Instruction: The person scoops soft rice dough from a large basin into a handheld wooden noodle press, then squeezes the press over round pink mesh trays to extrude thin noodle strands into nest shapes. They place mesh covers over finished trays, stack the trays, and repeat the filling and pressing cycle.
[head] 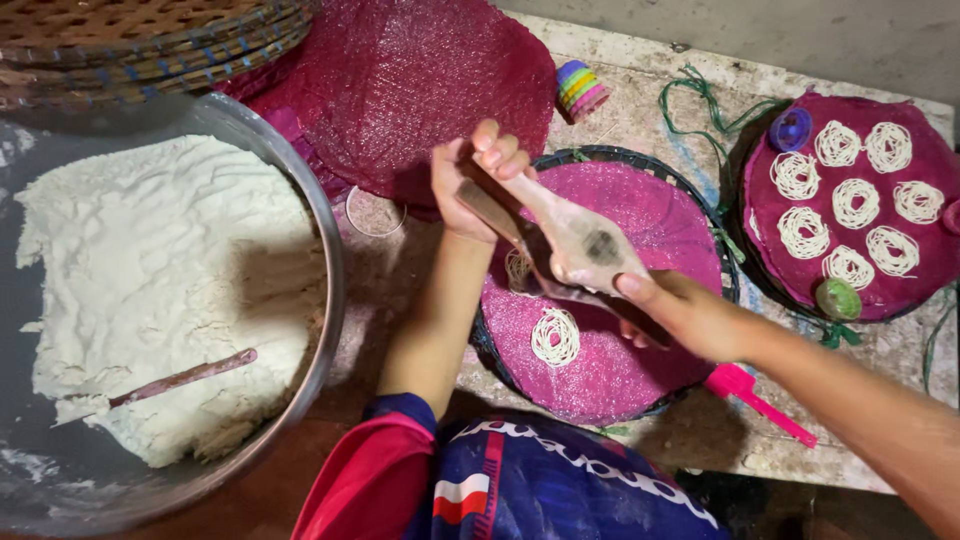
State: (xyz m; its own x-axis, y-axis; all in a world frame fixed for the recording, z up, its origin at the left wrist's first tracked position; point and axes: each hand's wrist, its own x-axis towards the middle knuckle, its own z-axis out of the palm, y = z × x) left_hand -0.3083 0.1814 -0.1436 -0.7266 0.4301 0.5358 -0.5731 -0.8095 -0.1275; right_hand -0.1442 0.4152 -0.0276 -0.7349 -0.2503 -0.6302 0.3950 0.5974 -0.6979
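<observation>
Squeezing the wooden noodle press (575, 245) with left hand (468, 185) and right hand (680, 310) both gripping its handles, we are risking strands overlapping the near noodle coil (555, 336) on the pink mat (660, 210).

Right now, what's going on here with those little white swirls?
A person is holding a wooden press over a round pink mat, with the left hand on one handle and the right hand on the other. One noodle nest already lies on that mat, and another is forming under the press. A second mat to the right carries eight nests. A big metal bowl of white dough sits to the left.
</observation>
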